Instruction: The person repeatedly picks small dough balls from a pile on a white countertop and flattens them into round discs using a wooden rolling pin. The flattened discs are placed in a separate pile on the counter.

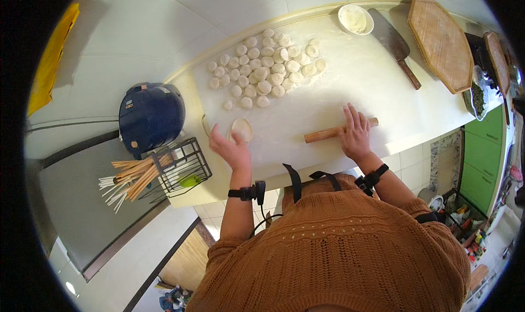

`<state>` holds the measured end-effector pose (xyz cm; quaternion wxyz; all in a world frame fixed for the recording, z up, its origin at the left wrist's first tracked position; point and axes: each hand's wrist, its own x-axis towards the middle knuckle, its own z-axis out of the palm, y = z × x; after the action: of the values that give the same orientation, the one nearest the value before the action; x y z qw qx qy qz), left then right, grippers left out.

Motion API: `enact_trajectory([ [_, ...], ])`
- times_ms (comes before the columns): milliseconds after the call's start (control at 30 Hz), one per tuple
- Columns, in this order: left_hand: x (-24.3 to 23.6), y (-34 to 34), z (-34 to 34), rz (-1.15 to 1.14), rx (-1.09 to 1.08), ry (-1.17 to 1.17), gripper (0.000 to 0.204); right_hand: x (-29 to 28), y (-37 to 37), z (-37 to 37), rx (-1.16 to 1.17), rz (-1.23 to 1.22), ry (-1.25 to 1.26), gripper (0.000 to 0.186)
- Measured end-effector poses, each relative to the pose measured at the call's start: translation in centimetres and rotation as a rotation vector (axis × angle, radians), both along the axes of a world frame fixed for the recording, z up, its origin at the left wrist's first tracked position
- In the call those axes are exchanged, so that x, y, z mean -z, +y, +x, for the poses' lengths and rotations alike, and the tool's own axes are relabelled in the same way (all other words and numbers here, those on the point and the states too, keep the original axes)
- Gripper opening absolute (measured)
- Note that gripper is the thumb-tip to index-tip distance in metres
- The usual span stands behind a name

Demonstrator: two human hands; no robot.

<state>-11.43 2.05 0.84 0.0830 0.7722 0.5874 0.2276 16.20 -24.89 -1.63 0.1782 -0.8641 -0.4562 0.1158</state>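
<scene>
One bowl holds white powder beyond the rolling pin.

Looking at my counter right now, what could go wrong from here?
Small round whitish dough pieces lie crowded, so they might stick together. The broad metal cleaver with a brown handle lies uncovered, so a careless reach might cut. If your right hand lifts, the brown cylindrical wooden rolling pin could roll.

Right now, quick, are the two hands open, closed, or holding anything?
Left hand: open, thumb at the edge of a flat dough circle; whether it touches, I can't tell.
Right hand: open, laid over the rolling pin.
</scene>
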Motion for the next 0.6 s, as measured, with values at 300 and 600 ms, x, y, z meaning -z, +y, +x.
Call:
enact_trajectory([
  [300, 3.0, -2.4, 11.7, -0.488, 0.242, -0.282, 0.063, -0.4, -4.0, 3.2, 0.001, 0.154, 0.033, 0.078],
  [600, 0.4, -8.6, 15.2, -0.744, 0.730, -0.221, 0.055, -1.3, 8.5, 2.1, 0.013, 0.080, -0.228, 0.068],
])
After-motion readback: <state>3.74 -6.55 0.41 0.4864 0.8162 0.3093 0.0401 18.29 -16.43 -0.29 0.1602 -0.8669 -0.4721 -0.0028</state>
